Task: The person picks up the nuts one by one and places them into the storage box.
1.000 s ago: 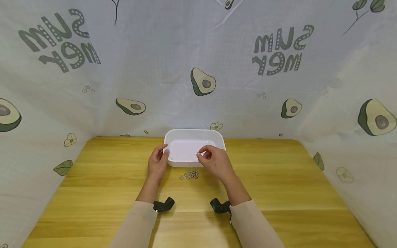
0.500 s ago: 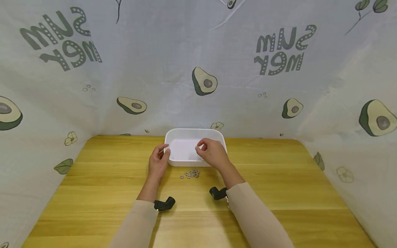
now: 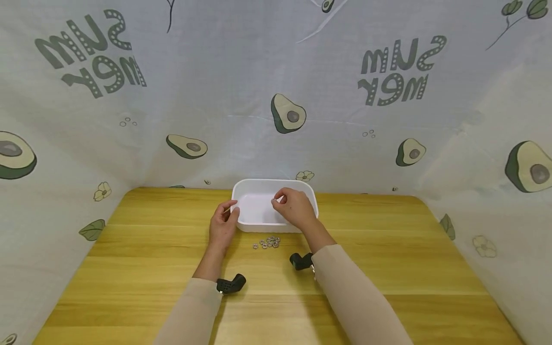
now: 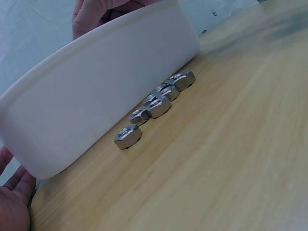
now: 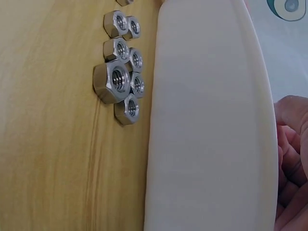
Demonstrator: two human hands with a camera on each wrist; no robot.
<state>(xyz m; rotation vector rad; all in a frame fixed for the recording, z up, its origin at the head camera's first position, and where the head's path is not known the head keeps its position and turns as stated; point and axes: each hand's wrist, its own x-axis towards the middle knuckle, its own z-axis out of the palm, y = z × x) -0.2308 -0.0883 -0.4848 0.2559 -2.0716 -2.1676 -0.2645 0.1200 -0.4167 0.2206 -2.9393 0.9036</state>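
1. Head view: right hand (image 3: 294, 207) is over the inside of the white box (image 3: 264, 228), thumb and index together in a pinch on what looks like a small nut (image 3: 273, 201), mostly hidden by the fingertips
2. Same view: left hand (image 3: 223, 229) is at the box's left end, thumb and index apart, touching the edge there rather than clamped on it, as far as I can see
3. Same view: loose nuts (image 3: 269, 242) lie on the wood table (image 3: 164, 268) outside the near wall, mostly bunched, leftmost one set a bit off
4. Handling, my take: get the pinch low over the box floor before parting the fingers, a hard metal nut likely bounces if dropped from rim height
5. Left wrist view: box sits by the row of nuts, left fingers at its end corner, right fingers above the rim; pinched nut not visible here. I'd use light left pressure only, a hard push could slide the box
6. Right wrist view: right fingers show past the rim, what they grip can't be told from here; nuts are hex, bores facing up, one bigger nut (image 5: 111, 82) among them. Since they're crowded, I'd take outer ones first and clear the wall with the knuckles
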